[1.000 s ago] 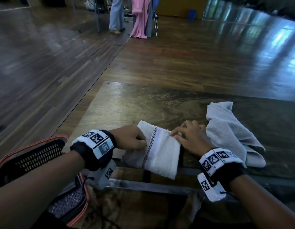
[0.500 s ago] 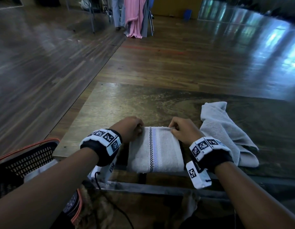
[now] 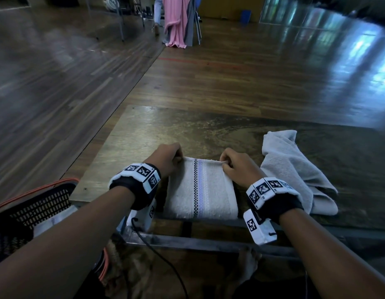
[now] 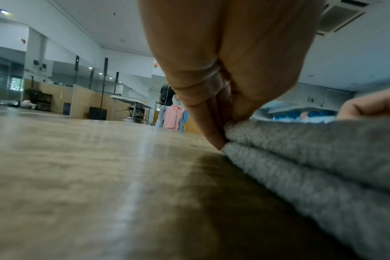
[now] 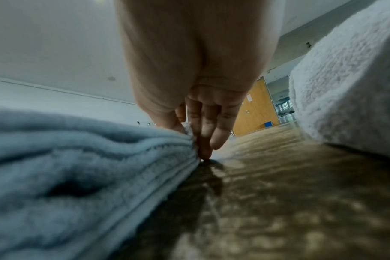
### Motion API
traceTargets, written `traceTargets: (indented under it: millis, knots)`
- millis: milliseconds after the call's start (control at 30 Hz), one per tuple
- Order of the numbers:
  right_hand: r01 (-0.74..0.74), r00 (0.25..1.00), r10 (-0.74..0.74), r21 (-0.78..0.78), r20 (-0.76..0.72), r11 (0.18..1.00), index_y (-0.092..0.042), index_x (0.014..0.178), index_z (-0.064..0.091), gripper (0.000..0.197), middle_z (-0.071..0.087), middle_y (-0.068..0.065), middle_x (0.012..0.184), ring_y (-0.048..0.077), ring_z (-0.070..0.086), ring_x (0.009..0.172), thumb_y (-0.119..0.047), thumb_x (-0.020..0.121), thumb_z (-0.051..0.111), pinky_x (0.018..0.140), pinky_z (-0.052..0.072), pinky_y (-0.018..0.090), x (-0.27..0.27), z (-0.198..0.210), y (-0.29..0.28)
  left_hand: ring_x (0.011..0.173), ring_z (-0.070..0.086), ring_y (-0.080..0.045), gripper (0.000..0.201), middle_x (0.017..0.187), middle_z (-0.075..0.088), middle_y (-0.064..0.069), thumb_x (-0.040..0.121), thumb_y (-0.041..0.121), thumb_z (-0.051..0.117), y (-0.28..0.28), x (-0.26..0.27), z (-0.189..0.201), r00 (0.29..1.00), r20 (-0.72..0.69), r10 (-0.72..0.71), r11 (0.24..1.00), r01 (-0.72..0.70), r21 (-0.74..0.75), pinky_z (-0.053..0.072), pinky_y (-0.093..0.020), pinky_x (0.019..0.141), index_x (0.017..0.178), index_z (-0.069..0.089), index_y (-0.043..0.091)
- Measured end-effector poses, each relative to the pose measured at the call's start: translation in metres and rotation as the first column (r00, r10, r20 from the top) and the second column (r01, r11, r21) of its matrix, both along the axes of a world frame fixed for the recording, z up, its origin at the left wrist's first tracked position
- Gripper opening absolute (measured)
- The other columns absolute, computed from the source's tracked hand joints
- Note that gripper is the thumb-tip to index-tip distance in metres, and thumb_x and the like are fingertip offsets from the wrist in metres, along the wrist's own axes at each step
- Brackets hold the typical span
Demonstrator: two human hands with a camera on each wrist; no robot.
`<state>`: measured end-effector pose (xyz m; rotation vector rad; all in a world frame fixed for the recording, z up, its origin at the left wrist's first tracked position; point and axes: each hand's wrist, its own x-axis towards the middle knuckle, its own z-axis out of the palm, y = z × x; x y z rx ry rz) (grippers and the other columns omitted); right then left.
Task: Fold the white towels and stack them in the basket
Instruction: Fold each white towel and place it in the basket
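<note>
A folded white towel (image 3: 200,190) with a checkered stripe lies flat at the table's near edge. My left hand (image 3: 169,157) pinches its far left corner, and in the left wrist view the left hand (image 4: 214,126) holds the top layer of the folded towel (image 4: 312,158) between fingers and thumb. My right hand (image 3: 232,164) pinches the far right corner; the right wrist view shows the right hand (image 5: 196,139) nipping the edge of the folded towel (image 5: 78,167). A second, crumpled white towel (image 3: 293,169) lies to the right. The black basket (image 3: 36,208) with an orange rim sits low at the left.
The table (image 3: 165,126) is worn brown wood with a metal frame along its near edge. A black cable (image 3: 157,253) hangs below my left wrist. Far across the shiny wood floor stand a person (image 3: 158,9) and a rack with pink cloth (image 3: 176,20).
The towel, held slanted over the near edge a second ago, now lies squared and flat on the table. Both hands have moved to its far corners.
</note>
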<state>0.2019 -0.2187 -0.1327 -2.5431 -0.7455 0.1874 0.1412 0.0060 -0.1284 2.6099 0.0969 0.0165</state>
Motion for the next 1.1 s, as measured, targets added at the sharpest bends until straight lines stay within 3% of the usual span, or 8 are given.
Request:
traceTargets:
  millis: [200,300,433,567,700,800,933,1100]
  knots:
    - [0.060,0.928,0.018,-0.197,0.372,0.979,-0.018,0.098,0.053,0.018,0.051,0.002,0.105,0.022,0.050,0.097,-0.010,0.083,0.054,0.077,0.045,0.036,-0.016,-0.002,0.005,0.114,0.050,-0.022,0.023,0.119,0.056,0.000,0.087,0.014,0.049,-0.003,-0.012,-0.002,0.993,0.110,0.039,0.912,-0.080,0.402,0.028,-0.039,0.103,0.108,0.050,0.022]
    - [0.077,0.875,0.117,-0.374,0.470,0.924,-0.017,0.100,0.060,0.018,0.049,0.004,0.115,0.024,0.040,0.110,-0.016,0.084,0.052,0.087,0.035,0.038,-0.033,0.001,0.015,0.107,0.053,-0.019,0.023,0.114,0.057,0.002,0.086,0.013,0.049,-0.013,-0.022,0.003,0.985,0.149,-0.083,0.909,0.014,0.416,0.030,-0.035,0.099,0.106,0.053,0.023]
    - [0.109,0.949,0.011,-0.360,0.315,0.927,-0.017,0.125,0.049,0.037,0.048,0.003,0.131,0.023,0.039,0.121,-0.033,0.094,0.036,0.096,0.032,0.042,-0.056,-0.010,0.021,0.119,0.049,-0.022,0.035,0.132,0.051,-0.002,0.094,0.031,0.033,-0.035,-0.039,-0.010,0.991,0.019,-0.134,0.933,0.120,0.339,0.032,-0.040,0.099,0.124,0.048,0.022]
    - [0.117,0.993,-0.113,-0.220,0.032,0.968,-0.022,0.146,0.020,0.055,0.014,-0.004,0.158,0.015,0.006,0.145,-0.045,0.097,0.025,0.115,0.011,0.045,-0.064,-0.026,0.021,0.147,-0.004,-0.016,0.055,0.159,-0.005,0.006,0.095,0.051,0.013,-0.041,-0.049,-0.042,0.993,-0.120,-0.015,0.964,0.047,0.261,0.005,-0.050,0.115,0.147,0.001,0.036]
    - [0.101,0.990,-0.122,-0.244,-0.070,0.964,-0.029,0.149,0.001,0.061,-0.010,-0.009,0.158,0.015,-0.015,0.145,-0.054,0.095,0.018,0.115,-0.009,0.045,-0.059,-0.036,0.013,0.145,-0.014,-0.019,0.063,0.158,-0.015,0.002,0.089,0.060,0.005,-0.029,-0.048,-0.058,0.990,-0.105,0.095,0.974,-0.071,0.214,-0.009,-0.051,0.114,0.145,-0.010,0.035]
    - [0.266,0.964,-0.256,-0.240,0.074,0.933,-0.025,0.148,0.012,0.066,0.011,0.004,0.158,0.025,0.007,0.145,-0.059,0.092,0.025,0.115,0.008,0.047,-0.054,-0.034,0.000,0.146,-0.012,-0.019,0.065,0.159,-0.009,-0.003,0.090,0.060,0.005,-0.015,-0.050,-0.059,0.976,-0.127,0.179,0.963,-0.147,0.226,-0.012,-0.052,0.113,0.147,-0.006,0.031]
    - [0.437,0.884,-0.358,-0.259,0.301,0.861,-0.019,0.122,0.049,0.054,0.046,0.010,0.130,0.029,0.037,0.120,-0.060,0.089,0.037,0.099,0.029,0.043,-0.048,-0.022,-0.011,0.138,0.023,-0.022,0.050,0.146,0.033,-0.003,0.092,0.056,0.022,0.000,-0.057,-0.050,0.972,0.011,0.236,0.931,-0.229,0.283,0.005,-0.054,0.110,0.131,0.040,0.030]
    - [0.390,0.920,-0.388,-0.225,0.052,0.893,-0.020,0.085,0.066,0.060,0.064,0.004,0.108,0.028,0.048,0.114,-0.068,0.085,0.030,0.098,0.031,0.047,-0.037,-0.016,-0.007,0.100,0.053,-0.026,0.041,0.091,0.058,0.000,0.086,0.059,0.039,-0.002,-0.050,-0.032,0.943,-0.047,0.328,0.937,-0.319,0.138,0.028,-0.046,0.091,0.073,0.056,0.023]
